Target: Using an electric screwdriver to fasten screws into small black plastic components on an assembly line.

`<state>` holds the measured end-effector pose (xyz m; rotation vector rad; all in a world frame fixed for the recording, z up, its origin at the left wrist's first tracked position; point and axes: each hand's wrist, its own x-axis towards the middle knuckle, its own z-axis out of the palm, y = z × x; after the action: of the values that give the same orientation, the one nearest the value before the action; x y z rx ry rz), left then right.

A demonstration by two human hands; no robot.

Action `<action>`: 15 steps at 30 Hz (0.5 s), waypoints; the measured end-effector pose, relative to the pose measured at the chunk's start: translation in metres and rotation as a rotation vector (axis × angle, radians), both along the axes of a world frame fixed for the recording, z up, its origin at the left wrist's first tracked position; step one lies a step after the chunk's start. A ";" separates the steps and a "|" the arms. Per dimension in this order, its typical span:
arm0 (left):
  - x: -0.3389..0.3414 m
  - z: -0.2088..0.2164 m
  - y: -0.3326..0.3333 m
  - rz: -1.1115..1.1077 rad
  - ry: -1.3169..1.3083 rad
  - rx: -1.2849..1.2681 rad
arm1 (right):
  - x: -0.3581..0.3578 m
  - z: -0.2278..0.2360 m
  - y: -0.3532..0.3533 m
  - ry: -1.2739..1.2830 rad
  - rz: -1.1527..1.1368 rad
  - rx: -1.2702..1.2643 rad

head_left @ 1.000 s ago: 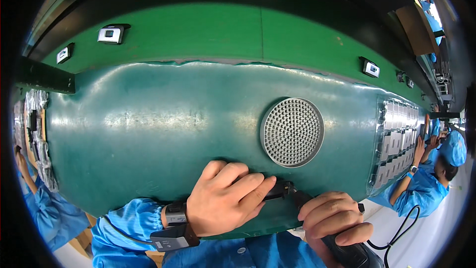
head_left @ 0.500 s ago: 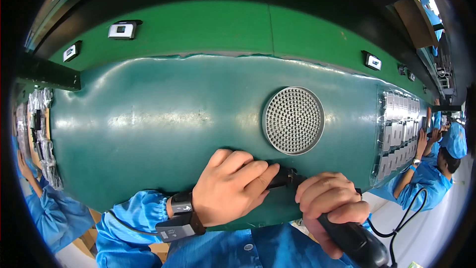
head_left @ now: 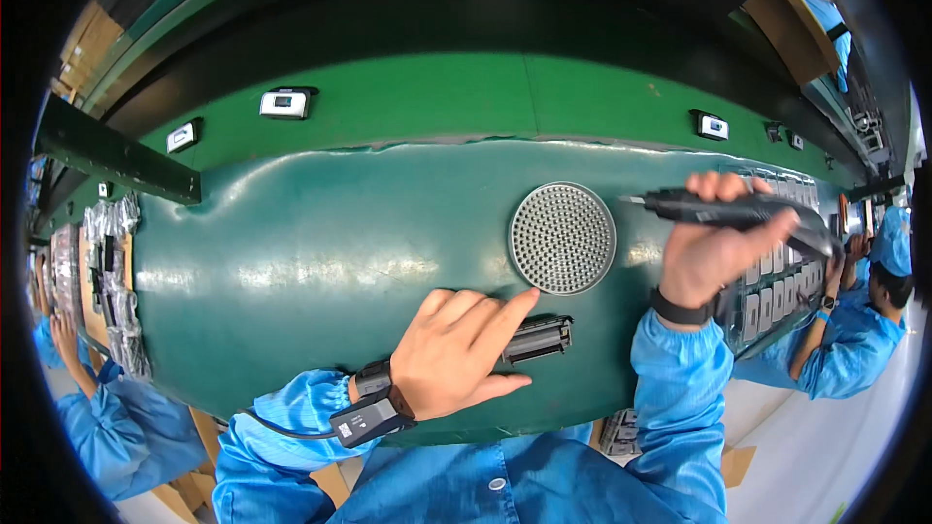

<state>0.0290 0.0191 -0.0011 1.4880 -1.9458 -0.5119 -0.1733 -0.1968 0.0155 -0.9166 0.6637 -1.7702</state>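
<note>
My left hand (head_left: 464, 354) is open over the near middle of the bench, thumb and index finger spread. Beneath and beside its fingers lies a black rectangular plastic part (head_left: 539, 338), its left end partly hidden by the hand. The left index fingertip is close to the near rim of a round metal dish (head_left: 562, 239) whose face is covered with small holes; whether it touches cannot be told. Raised on the right, my right hand (head_left: 718, 243) is closed around a black electric screwdriver (head_left: 738, 211), its bit pointing left toward the dish. Motion blurs this hand slightly.
A clear tray of light grey parts (head_left: 767, 306) sits at the right end of the green bench mat (head_left: 320, 311). Bagged items (head_left: 121, 281) lie at the left end. Small white-faced devices (head_left: 285, 103) line the green back ledge. Co-workers in blue sit on both sides.
My right hand has lifted the screwdriver up and away from the black part, turning it to point left. My left hand has let go of the part, which now shows on the mat.
</note>
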 end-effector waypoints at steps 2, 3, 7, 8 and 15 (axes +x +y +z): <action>-0.001 -0.001 -0.003 0.012 0.011 -0.019 | 0.004 -0.018 -0.014 0.019 -0.063 0.003; -0.001 0.000 -0.004 -0.006 -0.005 -0.057 | -0.001 -0.021 -0.019 0.009 -0.075 -0.009; 0.002 -0.009 -0.004 -0.018 0.018 -0.158 | -0.009 -0.039 -0.031 0.014 -0.072 0.161; 0.003 -0.009 -0.005 -0.016 0.008 -0.158 | -0.009 -0.041 -0.033 -0.001 -0.089 0.247; 0.006 -0.007 -0.008 -0.014 0.024 -0.215 | -0.016 -0.050 -0.043 -0.074 -0.035 0.374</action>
<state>0.0351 0.0110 -0.0085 1.3274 -1.9267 -0.3134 -0.1892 -0.2396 -0.0344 -0.5848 0.9285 -1.6283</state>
